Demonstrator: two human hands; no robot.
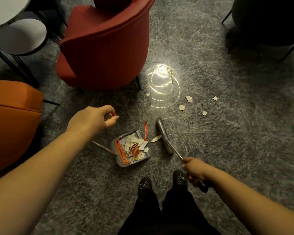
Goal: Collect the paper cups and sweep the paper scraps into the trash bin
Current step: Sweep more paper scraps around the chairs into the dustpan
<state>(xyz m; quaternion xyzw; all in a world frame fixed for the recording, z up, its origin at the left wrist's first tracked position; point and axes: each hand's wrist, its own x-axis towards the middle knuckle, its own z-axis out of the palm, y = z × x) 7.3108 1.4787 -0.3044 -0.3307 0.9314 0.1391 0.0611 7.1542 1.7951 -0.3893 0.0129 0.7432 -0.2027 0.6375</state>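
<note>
The grey floor (210, 150) has chairs around it. The dustpan (132, 148) is already full of paper scraps. The left hand (93, 119) curls round its handle. The right hand (195, 170) grips the broom (165, 138). More loose bits (188, 98) still lie far off, waiting.

left hand (93, 118) hides dustpan handle top, dark chair (268, 19) cut off top-right, pan print unreadable
</note>
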